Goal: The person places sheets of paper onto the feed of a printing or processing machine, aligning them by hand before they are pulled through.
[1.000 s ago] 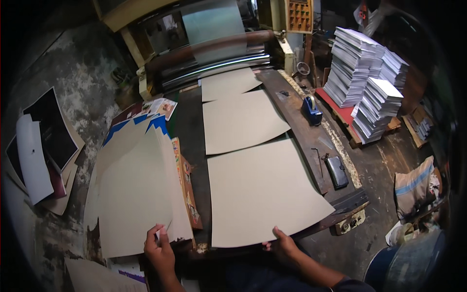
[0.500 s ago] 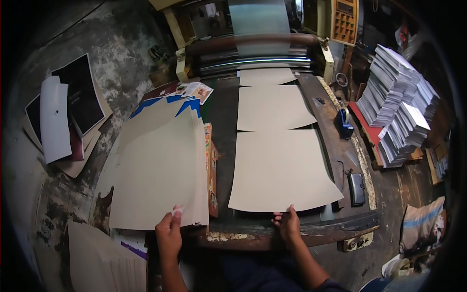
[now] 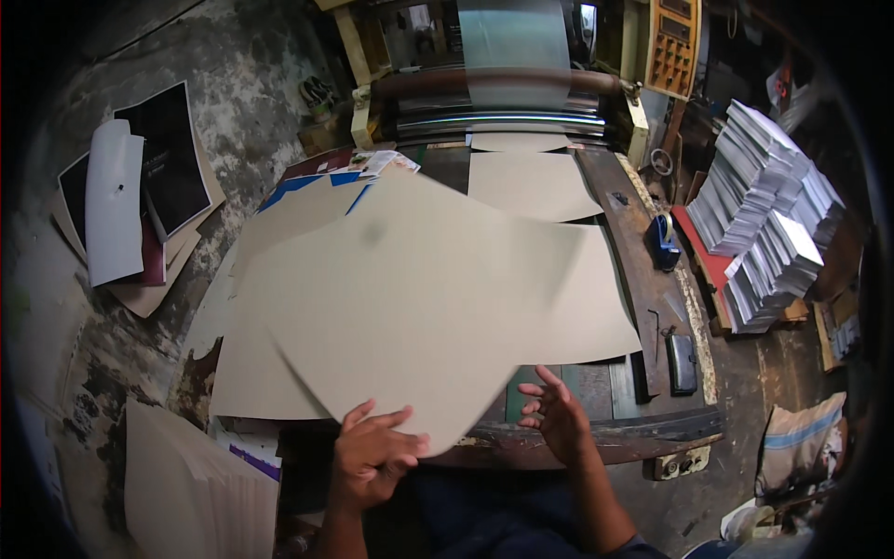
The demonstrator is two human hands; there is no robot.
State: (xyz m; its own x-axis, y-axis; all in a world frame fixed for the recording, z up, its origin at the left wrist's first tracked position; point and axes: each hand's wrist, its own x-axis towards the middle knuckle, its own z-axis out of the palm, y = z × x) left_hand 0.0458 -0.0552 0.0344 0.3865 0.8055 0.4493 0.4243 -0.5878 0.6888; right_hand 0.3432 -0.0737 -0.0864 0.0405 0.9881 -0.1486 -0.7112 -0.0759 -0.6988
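A large beige paper sheet (image 3: 419, 279) is tilted across the gap between the stack and the machine bed, its edges slightly blurred. My left hand (image 3: 375, 456) grips its near corner, thumb and fingers at the edge. My right hand (image 3: 563, 424) is open, fingers apart, just beyond the sheet's right edge and holding nothing. The stack of similar sheets (image 3: 247, 373) lies partly hidden under the lifted one. On the bed, another beige sheet (image 3: 601, 298) lies partly covered, with a further sheet (image 3: 531, 182) ahead of it toward the rollers (image 3: 503, 124).
To the right are a blue tape dispenser (image 3: 662, 242), a dark case (image 3: 682, 363) and tall piles of white paper (image 3: 754, 186). A control panel (image 3: 672, 47) hangs at the back right. More beige sheets (image 3: 196, 484) stand at lower left; black prints (image 3: 177, 168) lie on the floor.
My left hand has pulled a sheet off the stack and swung it rightward, turned at an angle. The sheets on the bed have moved toward the rollers. My right hand has opened.
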